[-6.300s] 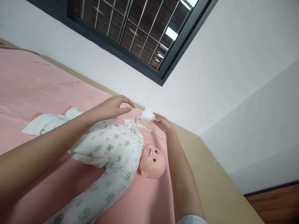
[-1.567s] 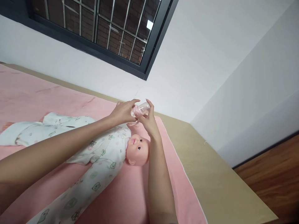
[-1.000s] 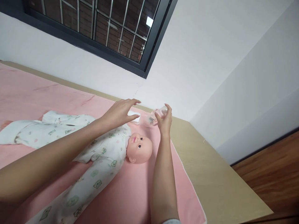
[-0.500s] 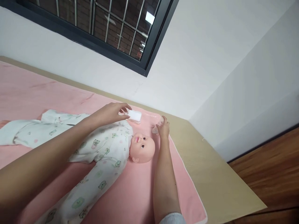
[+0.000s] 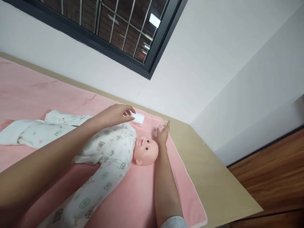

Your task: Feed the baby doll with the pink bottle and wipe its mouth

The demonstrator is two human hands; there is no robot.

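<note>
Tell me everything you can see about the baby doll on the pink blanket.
The plastic baby doll lies on its back on the pink blanket, head toward the right. It wears a white sleepsuit printed with small green animals. Its eyes are open and its head is bare. The left forearm crosses above its chest; the right hand hovers beside its head.

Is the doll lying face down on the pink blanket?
No, the doll lies on its back on the pink blanket, its face turned up.

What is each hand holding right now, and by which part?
Left hand pinches the small white rectangular pack at its near end. Right hand is open beside the small clear plastic bottle, gripping nothing.
</note>
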